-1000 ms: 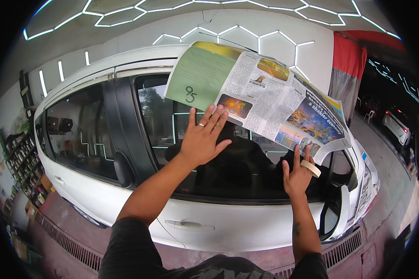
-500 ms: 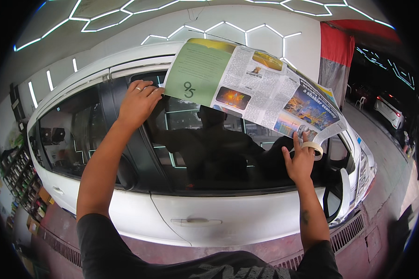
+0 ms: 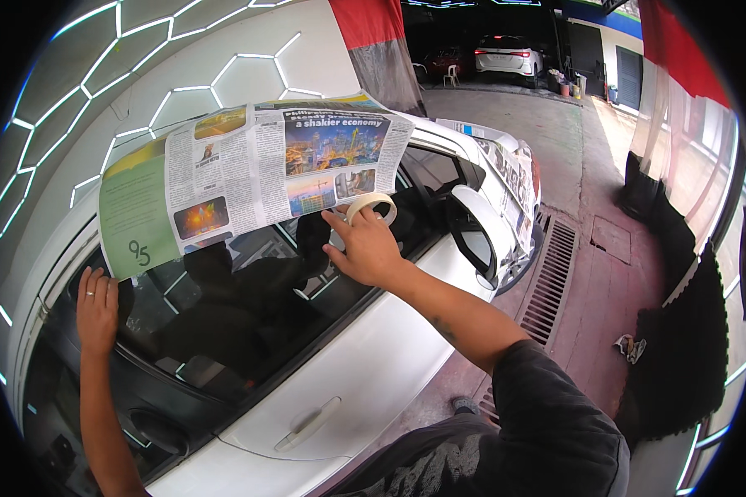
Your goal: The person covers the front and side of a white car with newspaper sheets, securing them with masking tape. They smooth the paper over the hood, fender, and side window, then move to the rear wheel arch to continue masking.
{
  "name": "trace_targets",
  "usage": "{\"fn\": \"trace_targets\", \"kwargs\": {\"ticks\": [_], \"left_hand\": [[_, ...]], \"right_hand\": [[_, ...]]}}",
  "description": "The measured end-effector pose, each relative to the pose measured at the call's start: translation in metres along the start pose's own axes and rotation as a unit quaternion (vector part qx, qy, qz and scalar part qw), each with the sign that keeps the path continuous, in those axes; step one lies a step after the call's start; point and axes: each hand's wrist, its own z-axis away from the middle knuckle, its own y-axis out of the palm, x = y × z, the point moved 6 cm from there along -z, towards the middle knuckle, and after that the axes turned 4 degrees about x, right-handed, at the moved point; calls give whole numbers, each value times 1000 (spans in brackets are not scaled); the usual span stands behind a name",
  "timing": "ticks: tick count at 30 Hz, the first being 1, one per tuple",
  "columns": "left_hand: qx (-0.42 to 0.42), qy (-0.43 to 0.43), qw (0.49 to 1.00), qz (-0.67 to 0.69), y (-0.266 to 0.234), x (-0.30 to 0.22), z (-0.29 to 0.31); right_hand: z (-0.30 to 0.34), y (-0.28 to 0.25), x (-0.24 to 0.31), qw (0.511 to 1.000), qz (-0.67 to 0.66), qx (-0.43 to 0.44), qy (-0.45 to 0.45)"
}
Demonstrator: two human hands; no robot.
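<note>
A sheet of newspaper [image 3: 253, 166], green at its left end, drapes from the roof edge of a white car [image 3: 307, 406] over the upper part of the dark side window [image 3: 257, 323]. My left hand [image 3: 99, 311] lies with outstretched fingers on the dark frame at the sheet's lower left corner. On the fingers of my right hand [image 3: 366, 253] hangs a roll of masking tape [image 3: 389, 210]. Those fingertips reach the sheet's lower edge, near its right end. Whether a strip of tape is stuck there is too small to tell.
The side mirror [image 3: 472, 236] juts out right of my right hand. More newspaper [image 3: 510, 186] covers the car's front. A floor grating [image 3: 549, 282] runs alongside. Black sheeting [image 3: 675, 364] hangs at the right, and another white car [image 3: 508, 60] stands far back.
My view has swung right, bringing the car's front and the black sheeting into sight. Both hands stay at the newspaper's lower edge, and the tape roll is still on my right hand.
</note>
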Motion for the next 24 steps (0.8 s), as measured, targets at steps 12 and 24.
{"fn": "trace_targets", "kwargs": {"ticks": [12,24], "left_hand": [[105,34,991,-77,-85,4,-48],[-22,100,987,-124,-267,-47,-83]], "right_hand": [[-31,-47,145,973,-78,-86,-202],[-27,-130,227,926,-112,-263,-246]]}}
